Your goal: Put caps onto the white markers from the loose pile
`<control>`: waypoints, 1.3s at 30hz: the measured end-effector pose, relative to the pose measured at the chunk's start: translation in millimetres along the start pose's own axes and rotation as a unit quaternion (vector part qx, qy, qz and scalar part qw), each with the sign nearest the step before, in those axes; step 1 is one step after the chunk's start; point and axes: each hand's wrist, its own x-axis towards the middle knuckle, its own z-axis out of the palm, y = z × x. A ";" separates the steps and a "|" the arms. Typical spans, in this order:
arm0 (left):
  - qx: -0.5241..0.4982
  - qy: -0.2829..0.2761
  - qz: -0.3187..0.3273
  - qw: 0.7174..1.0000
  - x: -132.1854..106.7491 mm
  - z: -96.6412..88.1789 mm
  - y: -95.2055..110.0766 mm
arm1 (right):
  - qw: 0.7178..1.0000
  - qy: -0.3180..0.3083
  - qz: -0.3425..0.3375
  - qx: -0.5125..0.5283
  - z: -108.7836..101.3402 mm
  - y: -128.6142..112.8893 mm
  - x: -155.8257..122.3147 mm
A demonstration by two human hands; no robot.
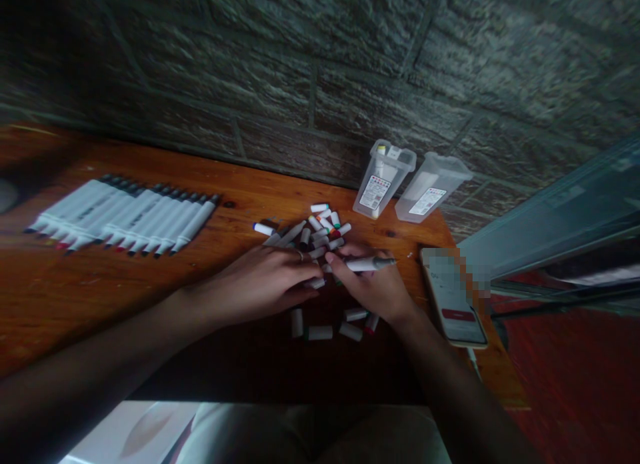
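Observation:
My right hand (373, 284) is closed round a white marker (373, 264) with a dark tip that points right. Beside it, my left hand (270, 281) lies palm down over a heap of loose marker caps and markers (320, 234); its fingertips curl onto one small white cap (316, 283), and a ring shows on one finger. The two hands almost touch at their fingertips. A few more white caps (320, 332) lie on the wooden table (100, 284) just below the hands.
A tidy row of capped white markers (125, 217) lies at the left. Two clear plastic marker boxes (383, 177) (430, 187) lean against the stone wall behind. A phone (453, 297) rests near the table's right edge. A white sheet sits by my lap.

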 end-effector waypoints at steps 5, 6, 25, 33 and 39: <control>0.002 -0.004 -0.007 1.000 -0.8 1.5 -1.5 | 1.000 -0.009 -0.008 0.001 0.6 0.6 0.4; 0.002 -0.004 -0.008 1.000 -1.0 1.8 -1.8 | 1.000 -0.008 -0.009 0.002 0.7 0.6 0.3; -0.003 0.022 0.002 1.000 -0.1 3.1 -0.4 | 0.997 -0.076 0.017 0.022 -3.1 -5.7 -5.0; 0.016 -0.007 0.021 1.000 -1.5 -2.4 10.2 | 0.989 -0.141 -0.010 0.052 -17.5 -20.9 -7.5; -0.005 0.013 0.046 0.999 -3.4 2.9 9.4 | 0.985 -0.162 -0.023 0.046 -19.2 -21.6 -4.4</control>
